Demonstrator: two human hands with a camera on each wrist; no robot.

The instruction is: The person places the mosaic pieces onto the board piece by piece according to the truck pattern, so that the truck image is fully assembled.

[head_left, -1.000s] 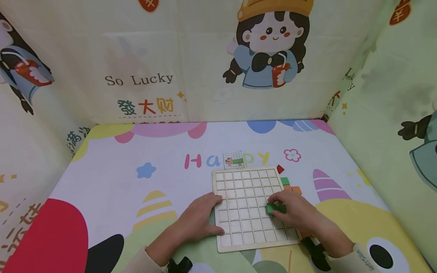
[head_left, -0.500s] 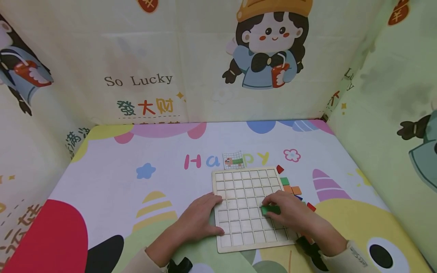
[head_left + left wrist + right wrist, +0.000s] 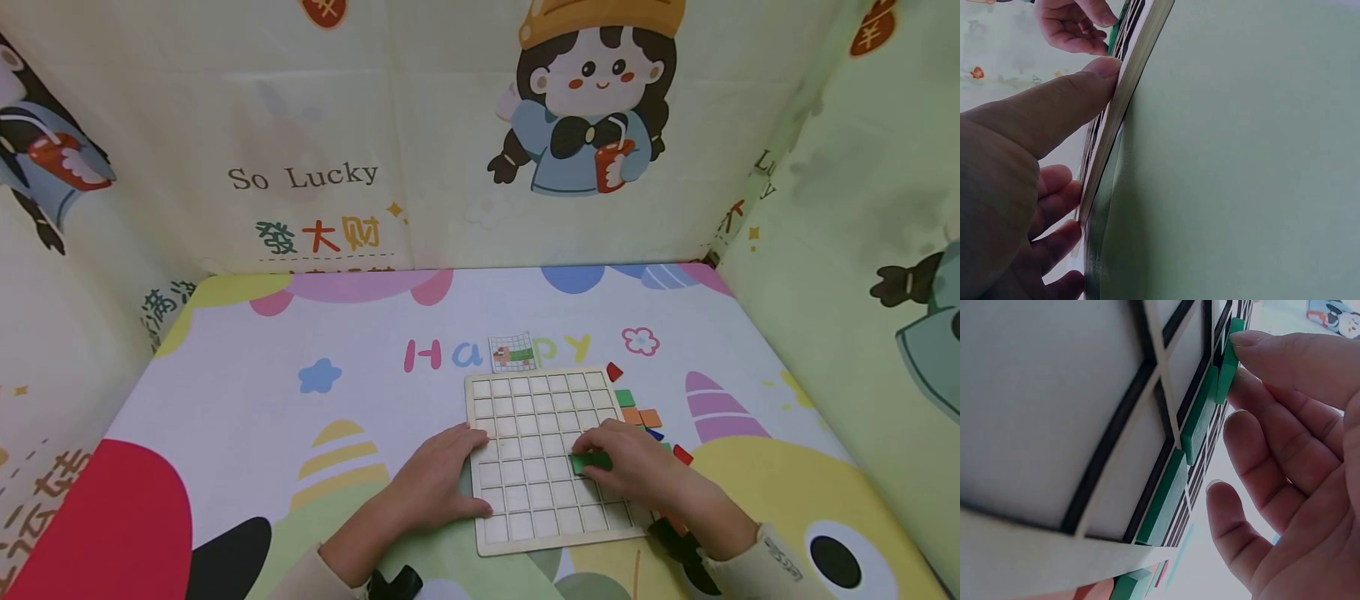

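A wooden grid board [image 3: 525, 448] with square cells lies on the table. My right hand [image 3: 636, 460] is over its right half, pinching a green square block [image 3: 1230, 362] between thumb and fingers. The block is tilted at a cell. Two more green blocks sit in the board's cells, a nearer one [image 3: 1165, 497] and a middle one [image 3: 1200, 415], mostly hidden from the head view by the hand. My left hand [image 3: 435, 479] rests spread at the board's left edge. Its thumb [image 3: 1100, 72] lies on the wooden rim, fingers along the side.
Right of the board lie loose pieces: a red one [image 3: 614, 372], a green square [image 3: 625, 398], orange squares [image 3: 649, 417], a blue one [image 3: 655, 434] and another red one [image 3: 682, 455]. A small pattern card [image 3: 513, 353] lies beyond the board's far edge.
My right hand has moved left across the board with the green block, slowing over the last half second. Blue and red pieces behind it came into view. My left hand stays put.
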